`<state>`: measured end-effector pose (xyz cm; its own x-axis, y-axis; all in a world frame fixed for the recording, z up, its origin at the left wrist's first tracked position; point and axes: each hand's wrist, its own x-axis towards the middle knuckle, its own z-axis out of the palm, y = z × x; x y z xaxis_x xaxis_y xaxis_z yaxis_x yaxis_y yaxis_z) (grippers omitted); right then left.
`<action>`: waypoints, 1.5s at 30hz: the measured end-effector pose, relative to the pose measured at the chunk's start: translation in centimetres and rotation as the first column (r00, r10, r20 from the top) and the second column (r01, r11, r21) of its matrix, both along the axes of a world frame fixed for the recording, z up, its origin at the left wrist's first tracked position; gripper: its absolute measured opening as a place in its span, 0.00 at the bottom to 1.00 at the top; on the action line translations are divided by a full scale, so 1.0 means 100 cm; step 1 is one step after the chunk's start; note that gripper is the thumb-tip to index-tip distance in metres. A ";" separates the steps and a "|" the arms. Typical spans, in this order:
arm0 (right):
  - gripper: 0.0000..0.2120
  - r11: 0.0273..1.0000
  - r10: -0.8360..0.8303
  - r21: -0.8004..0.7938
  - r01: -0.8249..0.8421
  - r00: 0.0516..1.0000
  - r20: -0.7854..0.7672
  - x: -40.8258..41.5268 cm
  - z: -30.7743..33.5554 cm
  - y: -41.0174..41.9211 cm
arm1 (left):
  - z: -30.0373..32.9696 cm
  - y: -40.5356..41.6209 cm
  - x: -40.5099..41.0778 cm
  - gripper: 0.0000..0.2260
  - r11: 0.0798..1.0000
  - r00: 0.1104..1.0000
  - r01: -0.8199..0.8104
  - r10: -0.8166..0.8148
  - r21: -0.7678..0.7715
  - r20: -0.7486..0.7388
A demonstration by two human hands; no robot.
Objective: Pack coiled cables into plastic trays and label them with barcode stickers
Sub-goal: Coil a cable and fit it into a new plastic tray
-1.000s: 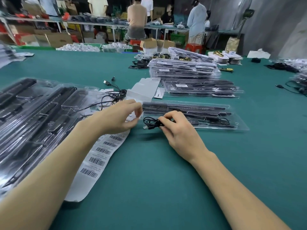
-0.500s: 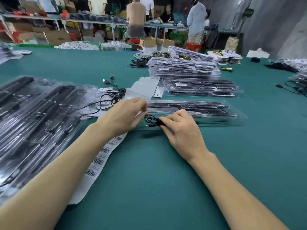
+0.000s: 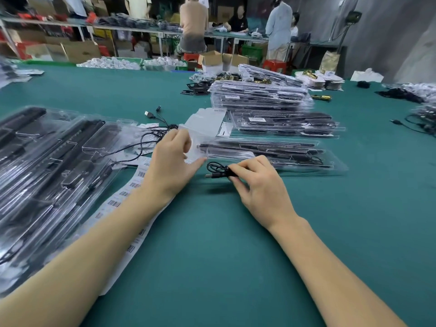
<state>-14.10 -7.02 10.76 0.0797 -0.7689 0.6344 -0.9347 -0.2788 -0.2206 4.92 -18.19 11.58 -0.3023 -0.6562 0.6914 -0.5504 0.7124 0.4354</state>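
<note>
Right now we see our right hand (image 3: 262, 187) pinching a small black coiled cable (image 3: 215, 171), thumb and curled fingers closed on its right end, so that the loops and the plug stick out to the left of the fingertips, just above the green felt table (image 3: 212, 267). The coil hangs just in front of the near edge of a long clear plastic tray (image 3: 330, 165) that already holds black parts. Our left hand (image 3: 173, 166) grips the left end of that tray's clear lid, fingers curled over its top and thumb beneath; the coil lies just beside this thumb, between our two hands, apart from it.

Under our left forearm runs a white strip of barcode stickers (image 3: 132, 204). To the left lies a spread of clear trays with black rods (image 3: 47, 161), and loose black cables (image 3: 153, 135) trail behind the left hand. Farther back stands a stack of filled trays (image 3: 259, 95).

Against half a second ago, our left hand has risen and moved toward the tray, now lifting its clear end, where before it rested lower by the sticker strip. The right hand holds the coil much as it did, a little nearer the tray's edge.
</note>
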 end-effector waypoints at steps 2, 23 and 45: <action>0.08 1.000 -0.007 -0.013 0.007 1.000 0.003 0.000 0.000 -0.001 | -0.005 -0.002 -0.001 0.15 0.999 0.998 -0.053 0.052 -0.013 -0.040; 0.04 0.967 -0.249 -0.095 0.237 0.958 -0.146 0.001 0.005 -0.002 | 0.003 0.006 0.009 0.24 0.923 0.909 0.309 -0.358 0.230 0.213; 0.20 0.904 -0.332 0.243 0.351 0.936 -0.116 -0.003 0.012 -0.008 | 0.005 0.020 -0.023 0.08 0.988 0.920 0.026 0.035 -0.150 0.390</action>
